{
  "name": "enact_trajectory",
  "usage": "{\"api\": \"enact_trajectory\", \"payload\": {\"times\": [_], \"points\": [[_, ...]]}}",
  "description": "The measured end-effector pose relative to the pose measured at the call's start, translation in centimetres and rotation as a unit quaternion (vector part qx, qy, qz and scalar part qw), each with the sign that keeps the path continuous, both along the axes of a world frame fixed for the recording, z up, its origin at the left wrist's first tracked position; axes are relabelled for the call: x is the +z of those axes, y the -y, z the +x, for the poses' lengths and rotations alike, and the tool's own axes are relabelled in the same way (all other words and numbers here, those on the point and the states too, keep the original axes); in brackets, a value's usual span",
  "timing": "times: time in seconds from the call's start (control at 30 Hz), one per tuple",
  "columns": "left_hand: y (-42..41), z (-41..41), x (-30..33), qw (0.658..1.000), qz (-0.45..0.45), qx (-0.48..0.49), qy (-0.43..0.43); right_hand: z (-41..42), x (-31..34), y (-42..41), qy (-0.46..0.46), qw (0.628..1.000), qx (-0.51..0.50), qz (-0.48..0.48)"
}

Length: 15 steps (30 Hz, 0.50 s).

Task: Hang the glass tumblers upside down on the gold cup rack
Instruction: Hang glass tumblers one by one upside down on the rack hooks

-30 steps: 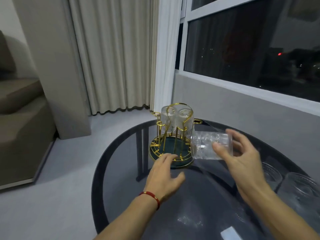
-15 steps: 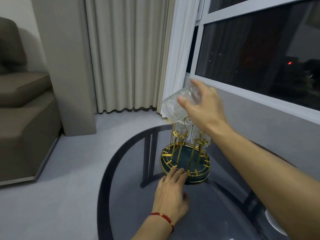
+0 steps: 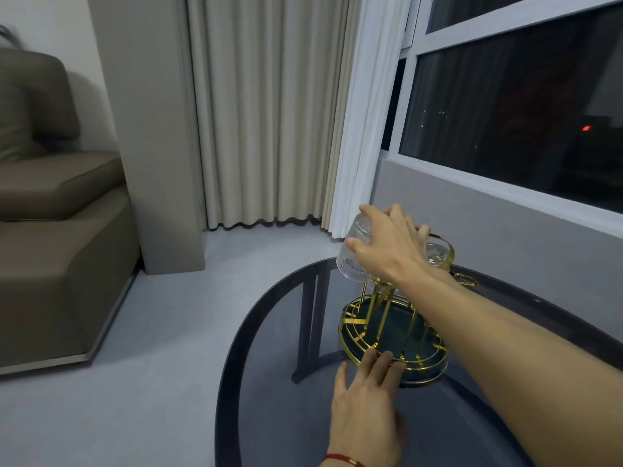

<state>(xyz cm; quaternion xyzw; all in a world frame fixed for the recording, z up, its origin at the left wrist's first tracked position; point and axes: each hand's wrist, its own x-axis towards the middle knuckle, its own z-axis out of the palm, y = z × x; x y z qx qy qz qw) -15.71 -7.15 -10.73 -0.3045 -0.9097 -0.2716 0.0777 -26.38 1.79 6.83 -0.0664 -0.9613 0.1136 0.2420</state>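
Glass tumbler (image 3: 354, 254) inverted (one, right hand (image 3: 387, 247))

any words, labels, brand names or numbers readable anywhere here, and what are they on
None: no readable text shows in the head view.
The glass tumbler in the right hand bears only an embossed pattern, no lettering.
The gold cup rack, steadied by the left hand, carries no label.
The red light outside the window is a glow, not a legible sign.

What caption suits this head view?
Right hand lowers an inverted tumbler onto the gold rack; left hand steadies its base.
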Motion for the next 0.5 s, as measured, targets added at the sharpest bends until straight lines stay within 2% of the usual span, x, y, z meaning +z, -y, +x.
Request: {"api": "enact_trajectory", "payload": {"times": [0.2,0.5], "points": [[-0.32,0.34,0.19,1.000,0.004,0.012,-0.011,-0.38,-0.78,0.20,0.064,0.994,-0.021,0.088],[-0.63,0.53,-0.15,0.999,-0.005,0.026,-0.048,-0.59,-0.77,0.62,0.121,0.979,-0.049,0.156]]}}
